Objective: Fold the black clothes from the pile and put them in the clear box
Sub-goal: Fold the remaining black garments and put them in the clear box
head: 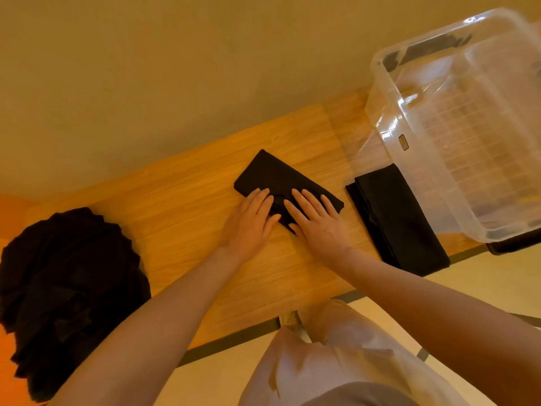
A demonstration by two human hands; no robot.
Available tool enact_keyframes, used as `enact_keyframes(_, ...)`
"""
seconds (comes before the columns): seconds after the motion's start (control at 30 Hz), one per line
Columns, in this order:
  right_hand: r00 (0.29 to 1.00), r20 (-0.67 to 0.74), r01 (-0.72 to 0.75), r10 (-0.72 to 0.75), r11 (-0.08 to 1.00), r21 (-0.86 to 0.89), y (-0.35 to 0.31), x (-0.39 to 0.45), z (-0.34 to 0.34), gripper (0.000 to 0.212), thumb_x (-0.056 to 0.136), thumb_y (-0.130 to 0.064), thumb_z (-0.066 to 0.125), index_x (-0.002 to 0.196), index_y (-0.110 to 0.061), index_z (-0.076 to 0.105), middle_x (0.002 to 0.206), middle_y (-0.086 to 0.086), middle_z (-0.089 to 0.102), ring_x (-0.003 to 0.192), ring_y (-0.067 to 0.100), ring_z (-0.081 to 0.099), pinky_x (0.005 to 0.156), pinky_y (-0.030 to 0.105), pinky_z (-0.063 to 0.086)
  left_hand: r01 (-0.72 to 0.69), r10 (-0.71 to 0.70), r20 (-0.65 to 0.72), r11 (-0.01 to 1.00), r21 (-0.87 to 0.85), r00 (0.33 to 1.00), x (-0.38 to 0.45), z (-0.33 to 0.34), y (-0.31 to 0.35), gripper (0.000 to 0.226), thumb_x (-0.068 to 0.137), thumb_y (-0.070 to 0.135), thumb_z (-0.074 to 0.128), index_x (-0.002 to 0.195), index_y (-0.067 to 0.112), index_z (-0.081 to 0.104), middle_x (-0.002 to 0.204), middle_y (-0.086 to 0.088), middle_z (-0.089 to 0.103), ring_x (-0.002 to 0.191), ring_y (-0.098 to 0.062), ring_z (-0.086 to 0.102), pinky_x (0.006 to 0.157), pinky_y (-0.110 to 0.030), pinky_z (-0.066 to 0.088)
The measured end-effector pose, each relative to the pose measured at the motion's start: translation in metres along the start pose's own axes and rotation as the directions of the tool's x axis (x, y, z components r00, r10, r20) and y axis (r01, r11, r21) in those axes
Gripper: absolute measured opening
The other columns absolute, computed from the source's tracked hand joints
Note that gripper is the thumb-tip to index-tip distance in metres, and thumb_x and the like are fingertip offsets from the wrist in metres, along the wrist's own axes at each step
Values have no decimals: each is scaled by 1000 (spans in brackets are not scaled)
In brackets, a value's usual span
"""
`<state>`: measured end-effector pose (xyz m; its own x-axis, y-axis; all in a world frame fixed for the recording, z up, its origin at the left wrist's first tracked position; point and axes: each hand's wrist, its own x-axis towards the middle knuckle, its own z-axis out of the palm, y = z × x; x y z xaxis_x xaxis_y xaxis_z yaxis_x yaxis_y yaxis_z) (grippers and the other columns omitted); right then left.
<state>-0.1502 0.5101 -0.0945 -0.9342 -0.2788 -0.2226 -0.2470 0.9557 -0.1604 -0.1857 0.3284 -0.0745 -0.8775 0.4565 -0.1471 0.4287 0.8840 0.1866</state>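
A folded black garment [278, 180] lies flat near the middle of the wooden table [181, 200], closer to the far edge than the near one. Both hands rest on its near part with fingers straight and spread, pressing down rather than gripping. The left hand [248, 221] covers the garment's left near corner, its palm partly on the bare wood. The right hand [316, 221] lies just beside it, fingers over the garment's right half, the heel of the hand on the table.

To the right, a second folded black piece [401, 224] lies along the table's right end, its near end reaching over the near edge. Its far end sits under or against the clear box [456, 136]; which of the two cannot be told. The clear box stands at the right end of the table, open at the top, with nothing black plainly visible inside.

At the left end, a loose pile of black clothes [64, 288] is heaped, hanging past the near edge. Pale trousers [336, 361] show below the near edge.
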Motion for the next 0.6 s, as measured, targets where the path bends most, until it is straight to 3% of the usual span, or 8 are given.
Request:
enact_keyframes(0.07, 1000, -3, -6, 6, 1000, -9, 10, 17, -8, 54, 100, -43, 26, 147, -19, 36, 155, 10, 30, 144, 27, 26, 115, 48, 23, 36, -35, 7, 996, -78, 999, 24, -3, 3, 53, 100, 40, 39, 143, 8, 40, 152, -8, 34, 144, -21, 23, 114, -32, 25)
enact_keyframes(0.17, 998, -17, -55, 55, 998, -2, 26, 41, -19, 55, 102, -42, 29, 152, -18, 21, 160, 9, 13, 148, 26, 10, 118, 45, 10, 11, -11, 10, 999, -30, 1000, 62, -7, 5, 55, 99, 38, 45, 144, 7, 37, 153, -9, 31, 145, -22, 20, 115, -32, 22)
enact_keyframes(0.37, 972, -139, -187, 189, 982, 31, 61, 61, -27, 49, 88, -25, 67, 133, -10, 53, 139, 18, 50, 129, 35, 47, 104, 49, 40, -142, 117, 133, 969, 204, 984, 129, -19, 21, 58, 100, 43, 38, 146, 8, 31, 155, -9, 27, 145, -24, 19, 118, -35, 21)
enact_keyframes(0.5, 961, -193, -187, 200, 979, 83, 83, 54, -29, 52, 79, -16, 74, 128, -10, 57, 133, 20, 53, 121, 39, 53, 98, 50, 46, -241, 188, 189, 919, 311, 964, 155, -21, 39, 60, 102, 44, 30, 149, 8, 23, 157, -10, 21, 146, -24, 16, 119, -36, 15)
enact_keyframes(0.6, 950, -206, -218, 236, 970, 107, 93, 50, -27, 50, 83, -18, 70, 130, -10, 55, 136, 19, 52, 124, 38, 50, 102, 50, 44, -279, 217, 216, 906, 319, 952, 169, -20, 49, 60, 103, 43, 28, 150, 8, 19, 159, -11, 17, 147, -25, 12, 119, -36, 13)
